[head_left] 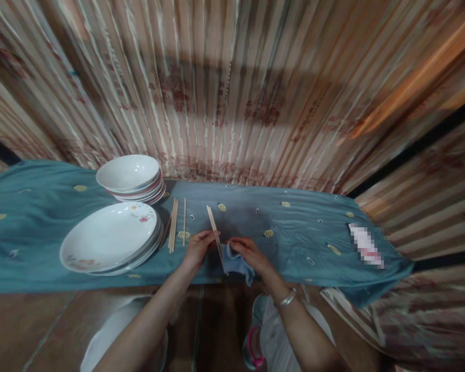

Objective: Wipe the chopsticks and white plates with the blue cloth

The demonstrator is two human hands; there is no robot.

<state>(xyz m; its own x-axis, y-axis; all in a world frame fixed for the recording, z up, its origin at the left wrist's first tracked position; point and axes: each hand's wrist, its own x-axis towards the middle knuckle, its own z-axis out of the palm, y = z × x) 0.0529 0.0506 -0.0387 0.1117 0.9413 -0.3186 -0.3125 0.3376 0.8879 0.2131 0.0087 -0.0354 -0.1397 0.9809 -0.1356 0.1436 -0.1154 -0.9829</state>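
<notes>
Between the fingers of my left hand is a pair of chopsticks, tilted with the upper ends pointing away from me. My right hand grips a blue cloth, which lies against the lower part of the chopsticks. To the left of my hands, several loose chopsticks lie on the cloth-covered table, with a single chopstick a little apart from them.
A stack of white plates with flower patterns sits at the left, and a stack of white bowls stands behind it. The teal tablecloth covers the table. A blurred-out white and pink item lies at the right end. Striped curtains hang behind.
</notes>
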